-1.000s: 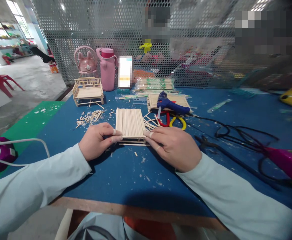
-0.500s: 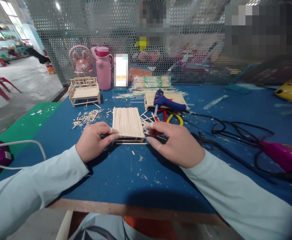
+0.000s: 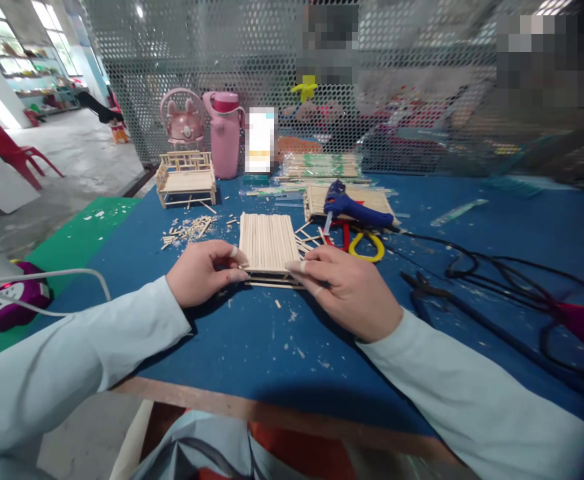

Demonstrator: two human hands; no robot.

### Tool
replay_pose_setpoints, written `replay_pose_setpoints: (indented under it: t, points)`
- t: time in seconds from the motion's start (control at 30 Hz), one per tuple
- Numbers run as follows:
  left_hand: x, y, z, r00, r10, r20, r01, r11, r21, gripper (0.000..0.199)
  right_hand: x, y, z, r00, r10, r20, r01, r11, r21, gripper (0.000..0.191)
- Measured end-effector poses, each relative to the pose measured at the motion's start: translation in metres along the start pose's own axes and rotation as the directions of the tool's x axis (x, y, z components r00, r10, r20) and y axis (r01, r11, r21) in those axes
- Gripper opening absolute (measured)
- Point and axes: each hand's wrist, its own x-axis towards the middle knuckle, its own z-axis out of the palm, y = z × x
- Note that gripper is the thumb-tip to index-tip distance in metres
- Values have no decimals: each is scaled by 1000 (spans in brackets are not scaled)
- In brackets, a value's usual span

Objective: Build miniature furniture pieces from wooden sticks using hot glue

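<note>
A small platform of pale wooden sticks (image 3: 268, 241) lies on the blue table in front of me, its sticks side by side over a low frame. My left hand (image 3: 206, 270) pinches its near left corner between thumb and fingers. At the near right corner, my right hand (image 3: 347, 283) closes thumb and fingertips on the edge. White wraps cover some fingertips on both hands. Loose sticks (image 3: 309, 237) lie partly hidden behind the right hand. Another stick (image 3: 272, 285) lies along the platform's near edge.
A blue glue gun (image 3: 355, 208) rests on another stick platform (image 3: 315, 200); scissors (image 3: 367, 247) lie beside it. Pliers (image 3: 432, 290) and black cables (image 3: 497, 293) are at right. Behind stand a miniature stick bench (image 3: 187, 181) and a pink bottle (image 3: 225, 143). Stick scraps (image 3: 189, 230) lie left.
My right hand has closed in from beside the platform onto its near right corner. The left hand keeps its pinch. The camera view has shifted, so the scene sits further right.
</note>
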Motion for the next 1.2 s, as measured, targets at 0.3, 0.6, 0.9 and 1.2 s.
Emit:
replay_pose_setpoints:
  t: [0.3, 0.6, 0.9, 1.2]
  points:
    - [-2, 12, 4, 997, -5, -78, 12, 997, 82, 11, 2, -2, 3, 997, 69, 23, -71, 996, 58, 19]
    - [-3, 15, 5, 995, -58, -83, 66, 994, 91, 15, 3, 16, -17, 923, 312, 224, -362, 901, 237, 35]
    - [-4, 14, 5, 995, -60, -81, 68, 992, 105, 15, 4, 11, -15, 931, 296, 213, -345, 905, 250, 9]
    - [-11, 20, 6, 977, 93, -192, -48, 973, 226, 26, 4, 7, -11, 979, 191, 76, -198, 976, 94, 12]
